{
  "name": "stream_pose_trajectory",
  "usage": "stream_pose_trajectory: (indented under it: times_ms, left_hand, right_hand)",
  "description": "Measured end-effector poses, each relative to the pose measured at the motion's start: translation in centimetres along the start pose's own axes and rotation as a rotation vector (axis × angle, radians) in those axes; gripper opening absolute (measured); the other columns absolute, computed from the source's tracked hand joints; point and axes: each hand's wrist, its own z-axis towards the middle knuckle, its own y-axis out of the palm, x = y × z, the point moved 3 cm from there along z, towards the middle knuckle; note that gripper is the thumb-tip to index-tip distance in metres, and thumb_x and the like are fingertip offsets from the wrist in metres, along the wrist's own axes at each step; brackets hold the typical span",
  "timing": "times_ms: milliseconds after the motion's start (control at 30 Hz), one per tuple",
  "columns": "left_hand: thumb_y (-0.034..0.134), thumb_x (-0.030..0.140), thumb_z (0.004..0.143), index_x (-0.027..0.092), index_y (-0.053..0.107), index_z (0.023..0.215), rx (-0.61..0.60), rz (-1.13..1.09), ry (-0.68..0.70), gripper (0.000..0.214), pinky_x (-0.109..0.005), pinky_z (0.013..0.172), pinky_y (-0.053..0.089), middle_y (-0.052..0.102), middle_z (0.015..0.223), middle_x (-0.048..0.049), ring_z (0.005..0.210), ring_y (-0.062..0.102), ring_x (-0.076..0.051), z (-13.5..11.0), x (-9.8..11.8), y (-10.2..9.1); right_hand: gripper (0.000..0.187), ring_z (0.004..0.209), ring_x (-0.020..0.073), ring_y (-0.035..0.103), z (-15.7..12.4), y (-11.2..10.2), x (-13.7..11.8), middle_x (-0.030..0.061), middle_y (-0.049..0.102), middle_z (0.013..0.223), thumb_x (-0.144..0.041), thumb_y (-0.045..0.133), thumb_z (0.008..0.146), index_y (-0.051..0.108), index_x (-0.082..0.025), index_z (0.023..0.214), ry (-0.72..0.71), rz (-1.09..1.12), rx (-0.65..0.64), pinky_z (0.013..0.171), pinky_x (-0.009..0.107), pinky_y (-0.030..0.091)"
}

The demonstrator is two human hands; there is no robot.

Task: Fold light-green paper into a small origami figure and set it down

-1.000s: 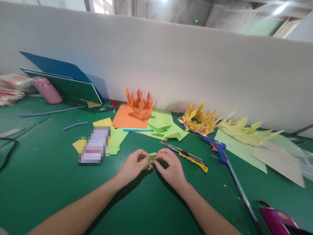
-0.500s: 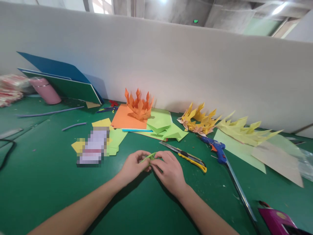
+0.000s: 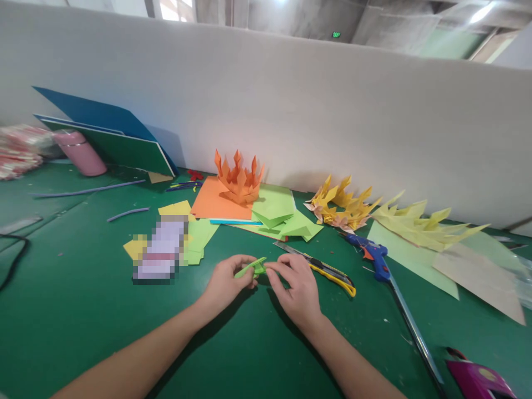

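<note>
My left hand (image 3: pixel 230 281) is closed on a small folded piece of bright green paper (image 3: pixel 252 269), pinching it between thumb and fingers above the green table. The paper's right side stands partly unfolded. My right hand (image 3: pixel 297 285) is just to the right, its index fingertip at the edge of the paper and its thumb held a little apart. Behind the right fingers lies a yellow utility knife (image 3: pixel 332 275) with its blade out, partly covered by that hand.
An orange paper crown (image 3: pixel 240 185) stands on orange sheets (image 3: pixel 208 202) beside light green paper (image 3: pixel 274 202). Yellow paper crowns (image 3: pixel 344 205) are at the right, near a blue glue gun (image 3: pixel 376 257) with a long glue stick. A pixelated object (image 3: pixel 162 249) lies left; a pink bottle (image 3: pixel 81 152) is farther back.
My right hand has drawn back to the right, and its fingers have loosened from the green paper. The left hand stays in place holding it. The view has shifted slightly.
</note>
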Motion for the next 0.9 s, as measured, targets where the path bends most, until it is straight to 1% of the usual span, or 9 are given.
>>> stream_pose_trajectory:
  times_ms: [267,367,467,633,733,800,900]
  left_hand:
    - [0.053,0.031,0.072,0.016,0.064,0.091,-0.010,0.259,0.154,0.027,-0.027,0.061,0.052,0.071,0.079,-0.0038,0.058,0.066,-0.016,-0.36,0.29,-0.08]
    - [0.052,0.030,0.072,0.016,0.064,0.091,-0.016,0.302,0.187,0.026,-0.026,0.061,0.052,0.071,0.081,-0.0039,0.059,0.066,-0.016,-0.50,0.45,-0.05]
    - [0.052,0.029,0.073,0.016,0.065,0.090,-0.018,0.300,0.201,0.026,-0.027,0.062,0.052,0.071,0.082,-0.0045,0.060,0.066,-0.017,-0.54,0.46,0.01]
    - [0.055,0.024,0.068,0.016,0.066,0.089,0.017,0.267,0.168,0.025,-0.027,0.062,0.053,0.072,0.081,-0.0041,0.060,0.067,-0.017,-0.48,0.51,-0.05]
    - [0.056,0.022,0.067,0.017,0.067,0.090,0.019,0.237,0.121,0.026,-0.026,0.062,0.052,0.073,0.079,-0.0029,0.058,0.066,-0.016,-0.49,0.64,-0.03]
    - [0.057,0.023,0.067,0.016,0.068,0.089,0.003,0.177,0.079,0.025,-0.027,0.063,0.053,0.072,0.078,-0.0033,0.058,0.066,-0.016,-0.50,0.67,0.07]
    - [0.061,0.028,0.066,0.014,0.068,0.085,-0.008,0.042,0.001,0.025,-0.028,0.063,0.053,0.072,0.078,-0.0044,0.059,0.066,-0.016,-0.47,0.60,0.26]
  right_hand:
    - [0.020,0.075,0.0179,0.051,-0.11,0.08,-0.11,0.0055,0.056,0.078,-0.027,0.050,0.087,0.068,-0.018,0.083,0.021,0.012,-0.028,0.070,0.033,0.042]
    - [0.020,0.076,0.0178,0.051,-0.10,0.10,-0.13,0.0054,0.055,0.079,-0.026,0.051,0.087,0.068,-0.018,0.082,0.042,0.041,-0.040,0.071,0.033,0.041]
    - [0.021,0.076,0.0178,0.050,-0.07,0.06,-0.06,0.0052,0.055,0.079,-0.026,0.050,0.087,0.069,-0.019,0.081,0.068,0.078,-0.050,0.071,0.033,0.041]
    - [0.026,0.079,0.0179,0.050,-0.07,0.02,-0.37,0.0049,0.054,0.082,-0.024,0.046,0.089,0.070,-0.021,0.078,0.040,0.122,-0.086,0.073,0.033,0.040]
    - [0.028,0.080,0.0180,0.049,-0.10,0.05,-0.56,0.0050,0.053,0.083,-0.023,0.044,0.090,0.071,-0.022,0.082,0.020,0.123,-0.099,0.074,0.034,0.040]
    - [0.029,0.081,0.0183,0.049,-0.13,0.07,-0.55,0.0053,0.053,0.084,-0.024,0.043,0.091,0.071,-0.023,0.084,0.014,0.109,-0.104,0.075,0.035,0.040]
    - [0.029,0.081,0.0187,0.048,-0.22,0.08,-0.39,0.0059,0.053,0.085,-0.025,0.043,0.091,0.071,-0.022,0.082,0.016,0.084,-0.112,0.075,0.036,0.040]
